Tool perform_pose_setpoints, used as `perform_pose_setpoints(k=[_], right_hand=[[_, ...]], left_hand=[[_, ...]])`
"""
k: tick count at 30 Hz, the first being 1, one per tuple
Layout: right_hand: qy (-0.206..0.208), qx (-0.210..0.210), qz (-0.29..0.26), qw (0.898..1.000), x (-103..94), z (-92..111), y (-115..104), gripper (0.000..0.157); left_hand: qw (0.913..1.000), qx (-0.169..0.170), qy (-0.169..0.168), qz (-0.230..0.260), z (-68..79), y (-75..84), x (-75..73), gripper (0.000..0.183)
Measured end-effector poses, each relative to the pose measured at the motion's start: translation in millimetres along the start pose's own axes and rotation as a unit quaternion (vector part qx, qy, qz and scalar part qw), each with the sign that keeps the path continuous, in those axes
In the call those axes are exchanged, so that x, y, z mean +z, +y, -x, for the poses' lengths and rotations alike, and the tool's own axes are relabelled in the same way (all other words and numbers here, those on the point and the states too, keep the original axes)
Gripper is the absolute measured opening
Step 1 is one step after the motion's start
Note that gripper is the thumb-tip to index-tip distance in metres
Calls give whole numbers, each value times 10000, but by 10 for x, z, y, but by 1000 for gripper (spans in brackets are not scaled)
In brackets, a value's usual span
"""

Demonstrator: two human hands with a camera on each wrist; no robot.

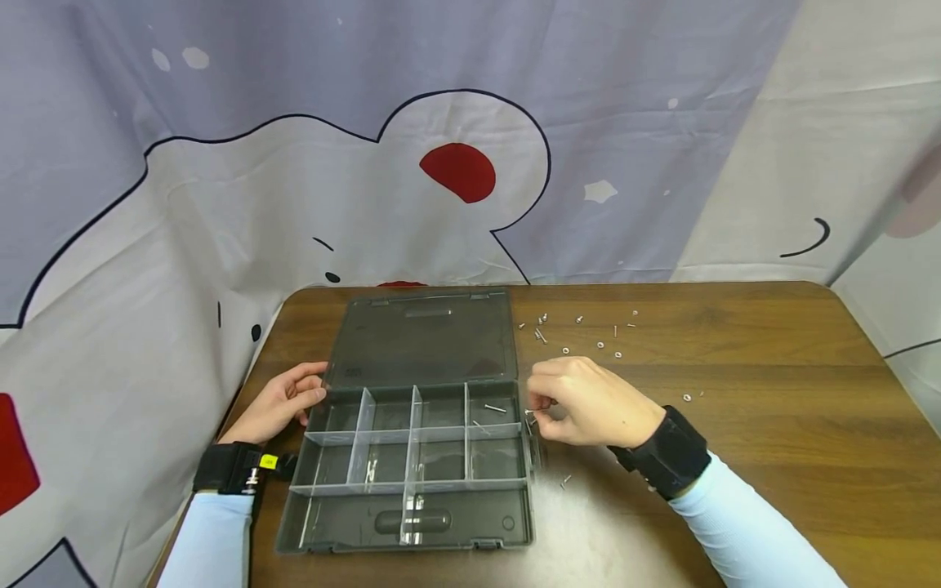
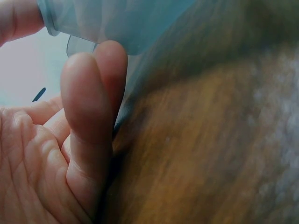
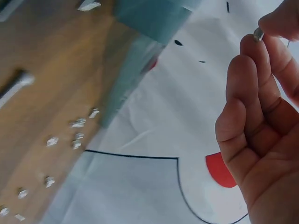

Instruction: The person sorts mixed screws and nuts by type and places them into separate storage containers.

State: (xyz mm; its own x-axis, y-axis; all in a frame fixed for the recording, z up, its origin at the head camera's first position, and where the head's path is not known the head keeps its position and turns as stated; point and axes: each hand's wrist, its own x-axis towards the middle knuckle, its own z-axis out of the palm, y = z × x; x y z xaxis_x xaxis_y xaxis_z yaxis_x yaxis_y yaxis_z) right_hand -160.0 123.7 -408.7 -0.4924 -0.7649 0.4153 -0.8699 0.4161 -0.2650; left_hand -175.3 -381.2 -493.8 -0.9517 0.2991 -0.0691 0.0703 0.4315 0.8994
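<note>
A grey transparent compartment box [image 1: 434, 488] lies on the table with its lid [image 1: 426, 339] laid back. My left hand [image 1: 275, 404] rests against its left edge near the hinge, fingers loosely bent and touching the plastic. In the left wrist view, fingertips of the left hand [image 2: 86, 107] touch the box rim [image 2: 49, 18]. My right hand [image 1: 581, 400] is just beyond the box's right edge. Its thumb and index finger pinch a small metal screw [image 3: 258, 34], mostly hidden by the fingertips. Inside the back right compartment are screws [image 1: 495, 408].
Several small screws [image 1: 541, 336] and nuts [image 1: 600, 345] lie scattered on the wooden table [image 1: 772, 408] behind and right of the box. Another screw [image 1: 565, 482] lies near the box's front right side. A printed curtain [image 1: 294, 204] hangs behind the table.
</note>
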Motion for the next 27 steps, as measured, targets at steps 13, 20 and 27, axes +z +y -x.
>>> perform_pose_setpoints(k=[13,20,27], right_hand=[[210,-314,-35,9993,28,-478,-73,22],[129,-179,39,9997,42,-525,-89,14],[-993,726,214,9922,82,-380,-89,100]], left_hand=[[10000,-47,17,6,-5,-18,1,57],[10000,-81,39,18,-19,-36,2,57],[9999,-85,6,-58,-16,-57,-8,56]])
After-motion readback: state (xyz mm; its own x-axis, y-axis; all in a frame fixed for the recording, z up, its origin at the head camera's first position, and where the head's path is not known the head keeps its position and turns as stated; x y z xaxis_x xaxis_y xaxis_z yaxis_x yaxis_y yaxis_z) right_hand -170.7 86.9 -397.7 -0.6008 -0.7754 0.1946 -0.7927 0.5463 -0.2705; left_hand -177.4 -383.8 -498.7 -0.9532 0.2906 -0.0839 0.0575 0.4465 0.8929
